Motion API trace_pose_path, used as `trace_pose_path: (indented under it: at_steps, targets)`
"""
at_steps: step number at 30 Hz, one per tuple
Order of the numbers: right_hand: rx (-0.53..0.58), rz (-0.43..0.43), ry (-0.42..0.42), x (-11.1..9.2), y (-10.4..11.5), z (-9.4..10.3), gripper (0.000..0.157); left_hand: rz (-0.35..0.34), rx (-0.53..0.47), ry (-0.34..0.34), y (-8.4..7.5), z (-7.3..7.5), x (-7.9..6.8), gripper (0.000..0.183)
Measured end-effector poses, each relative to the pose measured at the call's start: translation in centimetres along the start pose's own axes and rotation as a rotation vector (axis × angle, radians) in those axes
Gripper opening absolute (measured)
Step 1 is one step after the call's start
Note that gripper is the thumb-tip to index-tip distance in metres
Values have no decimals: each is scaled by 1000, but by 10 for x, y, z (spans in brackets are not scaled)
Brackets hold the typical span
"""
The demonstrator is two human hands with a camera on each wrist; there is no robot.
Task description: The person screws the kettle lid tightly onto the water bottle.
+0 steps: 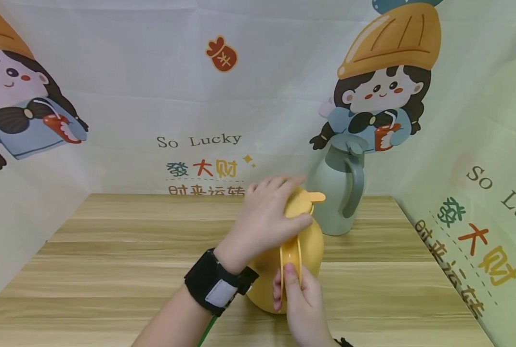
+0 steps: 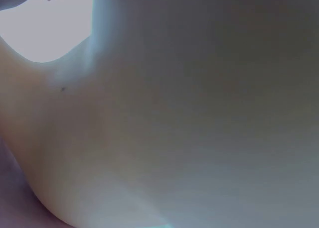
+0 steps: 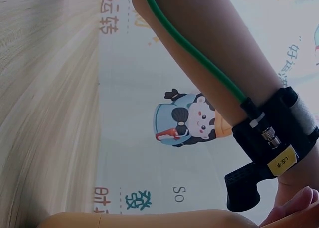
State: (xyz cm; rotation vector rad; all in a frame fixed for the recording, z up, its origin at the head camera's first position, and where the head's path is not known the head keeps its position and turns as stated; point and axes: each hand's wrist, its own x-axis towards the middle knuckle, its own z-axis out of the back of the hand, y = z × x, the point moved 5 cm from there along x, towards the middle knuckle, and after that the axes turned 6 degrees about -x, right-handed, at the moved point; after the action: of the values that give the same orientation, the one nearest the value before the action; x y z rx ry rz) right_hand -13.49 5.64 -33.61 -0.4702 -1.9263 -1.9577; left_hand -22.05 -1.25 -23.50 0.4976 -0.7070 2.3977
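Note:
A yellow thermos jug (image 1: 313,250) stands upright on the wooden table, its handle turned to the near side. My left hand (image 1: 266,217) lies over its lid (image 1: 298,206), fingers across the top and thumb on the near side, covering much of it. My right hand (image 1: 303,301) grips the handle (image 1: 290,248) low down, thumb along its outer face and fingers wrapped behind. A small yellow tab (image 1: 316,197) sticks out to the right at the top. In the right wrist view, part of the jug (image 3: 149,220) fills the bottom edge; the left wrist view is mostly a blurred close surface.
A grey-green thermos jug (image 1: 333,202) with a darker handle stands behind, to the right. Printed cloth (image 1: 132,96) walls in the wooden table (image 1: 123,270) at the back and sides. On the left wrist is a black strap (image 1: 216,282) with a green cable (image 3: 194,51).

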Motion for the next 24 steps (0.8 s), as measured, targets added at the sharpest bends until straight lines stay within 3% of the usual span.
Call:
trace_pose_path:
  at_steps: [15, 24]
  targets:
    - [-11, -2, 9, 0, 1, 0, 32, -37, 31, -33, -2, 1, 0, 36]
    - [-4, 3, 11, 0, 1, 0, 31, -99, 79, 48, -6, -1, -1, 40]
